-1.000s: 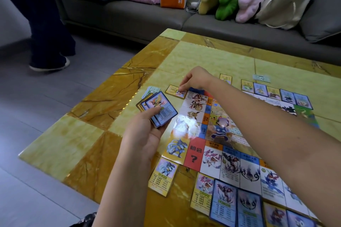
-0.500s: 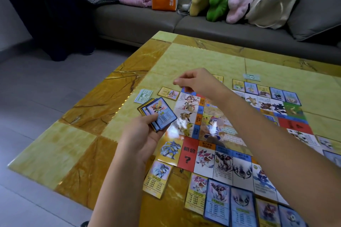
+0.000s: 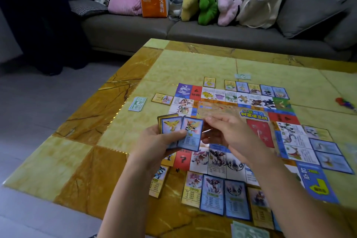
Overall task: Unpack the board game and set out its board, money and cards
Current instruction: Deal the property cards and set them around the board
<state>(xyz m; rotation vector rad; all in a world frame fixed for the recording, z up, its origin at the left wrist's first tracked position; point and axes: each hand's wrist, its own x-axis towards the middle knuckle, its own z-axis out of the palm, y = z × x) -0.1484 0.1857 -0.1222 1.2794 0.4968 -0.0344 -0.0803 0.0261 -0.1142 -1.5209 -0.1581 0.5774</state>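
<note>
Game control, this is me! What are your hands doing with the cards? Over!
Left hand grips a fan of cards. Right hand at their edge, grip unclear. Board flat on table, nothing blocking.

Dim room, motion-blurred edges, wide-angle bend

A yellow table (image 3: 77,160) is shown with an unfolded board (image 3: 222,110) laid on it. Cards (image 3: 222,197) are set along the board's near, far and right edges; a banknote stack (image 3: 137,103) is placed left of the board, a single note (image 3: 242,76) beyond it.
</note>
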